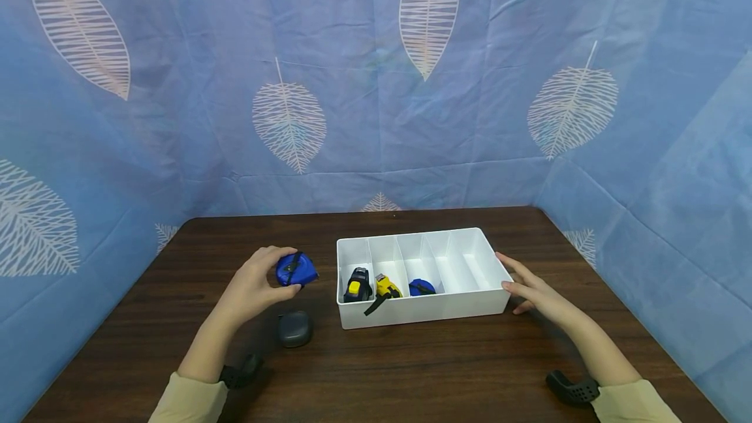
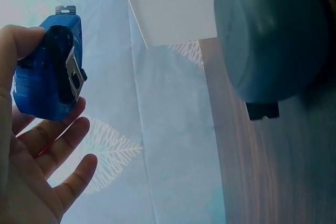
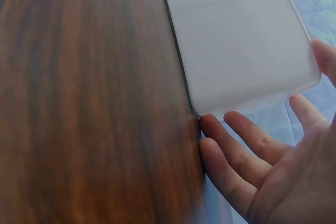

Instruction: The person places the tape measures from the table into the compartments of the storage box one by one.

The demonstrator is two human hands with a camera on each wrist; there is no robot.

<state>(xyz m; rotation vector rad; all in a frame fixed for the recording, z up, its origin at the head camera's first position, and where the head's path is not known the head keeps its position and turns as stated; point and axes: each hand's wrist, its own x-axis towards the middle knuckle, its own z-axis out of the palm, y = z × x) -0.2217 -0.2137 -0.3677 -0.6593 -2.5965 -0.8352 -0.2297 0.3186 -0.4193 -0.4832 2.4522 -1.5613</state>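
My left hand (image 1: 254, 284) holds a blue tape measure (image 1: 296, 269) between thumb and fingers, above the table left of the white box. In the left wrist view, the blue tape measure (image 2: 50, 72) shows its metal end hook and black strap. Below that hand lies a dark grey tape measure (image 1: 295, 329), its hook visible in the left wrist view. My right hand (image 1: 540, 292) touches the right end of the white divided box (image 1: 423, 309), fingers extended and thumb near the front corner. In the right wrist view its fingertips rest by the box's end wall (image 3: 241, 40).
Inside the box, from the left, sit a black-and-yellow tape measure (image 1: 357, 284), a yellow one (image 1: 386, 286) with its black strap over the front rim, and another blue one (image 1: 420, 287), each in its own compartment. A blue leaf-patterned cloth (image 1: 376, 116) hangs behind the dark wooden table (image 1: 446, 371).
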